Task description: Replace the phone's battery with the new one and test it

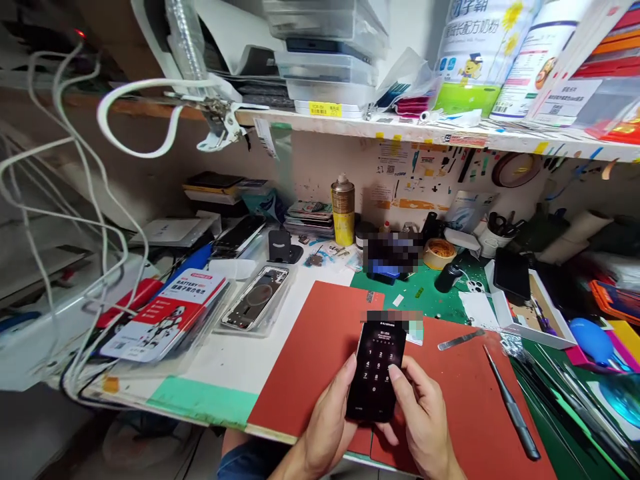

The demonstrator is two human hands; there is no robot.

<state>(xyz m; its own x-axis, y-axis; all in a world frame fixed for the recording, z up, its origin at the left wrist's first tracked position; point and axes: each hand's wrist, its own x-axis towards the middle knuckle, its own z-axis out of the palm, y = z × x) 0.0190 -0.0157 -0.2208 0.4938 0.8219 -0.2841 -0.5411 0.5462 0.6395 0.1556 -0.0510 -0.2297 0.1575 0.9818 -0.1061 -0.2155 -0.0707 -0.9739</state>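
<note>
A black smartphone [376, 373] is held upright over the red-brown mat [300, 347], its lit screen showing a number keypad for a passcode. My left hand [327, 413] wraps around the phone's left edge, with the thumb along its side. On the right side, my right hand [423, 413] grips the lower edge, and its thumb lies over the screen by the keypad's right column. The fingers behind the phone are mostly hidden. To the right on the mat lie a flat metal strip [461, 339] and a dark-handled pointed tool [515, 407].
Left of the mat, an opened phone housing [256, 298] lies in a clear tray beside a battery package [167, 313]. A yellow spray can [343, 210] stands at the back. Tweezers and other tools line the right side. A loaded shelf [320, 123] overhangs the bench, and white cables [100, 200] hang at left.
</note>
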